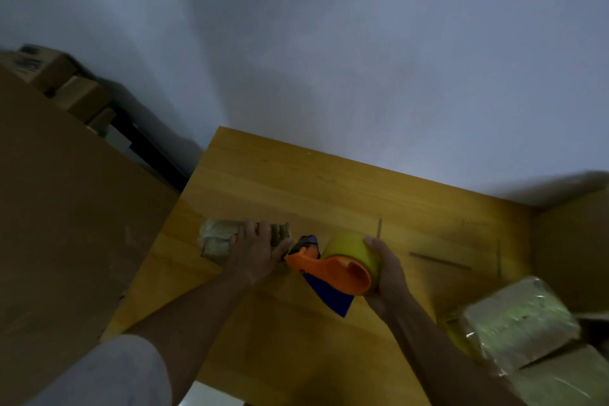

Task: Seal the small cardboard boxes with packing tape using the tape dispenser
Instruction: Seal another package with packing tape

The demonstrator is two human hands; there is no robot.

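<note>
A large brown cardboard sheet fills the left side, its slanted edge running just beside the left edge of the bench. Behind it, stacked boxes sit against the wall.

The bench's far edge meets the wall, and a broad strip of bare wood lies open between that edge and the hands. Its near edge drops off below the forearms.

Toward the bench's left side, the left hand lies over a small cardboard box, fingers spread and pressing its top, thumb toward the dispenser. The box's long axis runs left to right, and its surface looks glossy with tape.

Just right of it, the tape dispenser lies with its long axis also left to right: the orange nose and dark cutter end point at the box's right end, touching or nearly so, and the yellow roll sits at the right. The right hand has its grip wrapped round the roll.

Right of that, thin dark strips lie on open wood. At the bench's right edge a taped box rests on other cardboard, crowding that corner.
</note>
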